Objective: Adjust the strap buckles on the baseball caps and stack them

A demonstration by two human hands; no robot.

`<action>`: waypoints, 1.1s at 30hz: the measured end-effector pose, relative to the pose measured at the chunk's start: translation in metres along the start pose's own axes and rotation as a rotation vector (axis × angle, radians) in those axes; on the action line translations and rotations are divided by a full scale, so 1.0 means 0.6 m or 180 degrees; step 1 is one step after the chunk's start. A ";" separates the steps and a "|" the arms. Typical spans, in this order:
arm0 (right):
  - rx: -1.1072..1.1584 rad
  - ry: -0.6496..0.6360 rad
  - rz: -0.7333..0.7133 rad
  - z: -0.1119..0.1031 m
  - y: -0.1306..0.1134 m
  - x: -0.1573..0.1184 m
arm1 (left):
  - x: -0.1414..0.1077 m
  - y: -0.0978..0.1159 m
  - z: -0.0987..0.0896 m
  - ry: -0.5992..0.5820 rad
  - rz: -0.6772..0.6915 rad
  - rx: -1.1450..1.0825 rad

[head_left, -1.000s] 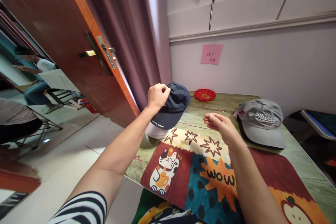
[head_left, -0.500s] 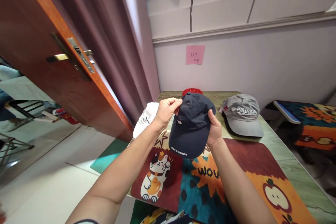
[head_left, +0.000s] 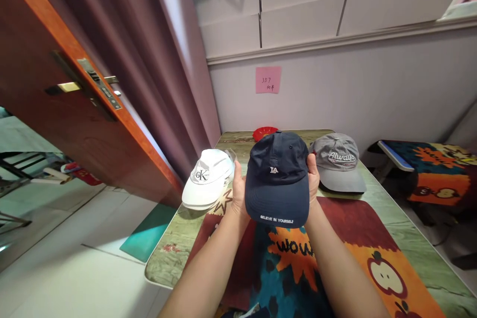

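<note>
Between my two hands is a navy baseball cap (head_left: 278, 169), its brim toward me, with a small white "LA" on the front and "BELIEVE IN YOURSELF" along the brim. My left hand (head_left: 239, 189) grips its left side; the fingers are mostly hidden behind it. On the opposite side, my right hand (head_left: 313, 176) holds the edge with the thumb in view. A white cap (head_left: 204, 181) with "CK" lettering rests on the table left of my left hand. To the right of my right hand sits a grey cap (head_left: 340, 159) marked "Always".
A patterned mat (head_left: 372, 221) covers much of the green wood-look table (head_left: 406, 208). Behind the navy cap is a red dish (head_left: 263, 133). A pink note (head_left: 268, 80) is on the wall. An open door (head_left: 82, 109) and curtain (head_left: 164, 59) stand at left.
My left hand has moved from the cap's upper left edge down to its left side. The navy cap has turned from tilted to nearly straight, facing me.
</note>
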State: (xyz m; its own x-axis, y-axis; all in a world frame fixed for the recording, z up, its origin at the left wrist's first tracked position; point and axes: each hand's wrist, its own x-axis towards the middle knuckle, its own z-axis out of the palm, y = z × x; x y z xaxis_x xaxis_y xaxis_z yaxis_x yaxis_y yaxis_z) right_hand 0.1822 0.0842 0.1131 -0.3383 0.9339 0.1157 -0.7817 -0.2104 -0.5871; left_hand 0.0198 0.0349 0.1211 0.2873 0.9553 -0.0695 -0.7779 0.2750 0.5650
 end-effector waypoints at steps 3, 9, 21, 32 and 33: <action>-0.0019 0.0024 -0.0084 0.001 0.003 0.000 | -0.003 0.003 0.018 -0.0039 0.0000 -0.0169; -0.0215 0.0116 -0.0199 -0.004 -0.002 0.006 | -0.011 0.001 0.037 0.0019 0.0113 -0.0183; -0.0278 -0.0151 0.0108 0.001 -0.002 0.009 | -0.029 0.016 0.048 0.0012 0.0278 -0.0180; -0.0764 0.0754 0.0045 -0.037 -0.030 0.039 | 0.048 0.100 -0.009 0.0902 -0.0010 0.0611; -0.0793 0.0788 -0.0098 -0.041 -0.034 0.040 | 0.056 0.108 -0.010 0.0944 0.0059 0.0777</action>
State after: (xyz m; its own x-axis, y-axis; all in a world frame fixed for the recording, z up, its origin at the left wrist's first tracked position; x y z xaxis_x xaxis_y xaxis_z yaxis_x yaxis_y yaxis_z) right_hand 0.2026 0.1177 0.1082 -0.1553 0.9869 -0.0434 -0.6274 -0.1325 -0.7674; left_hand -0.0246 0.0855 0.1504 0.0723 0.9595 -0.2721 -0.6152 0.2576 0.7451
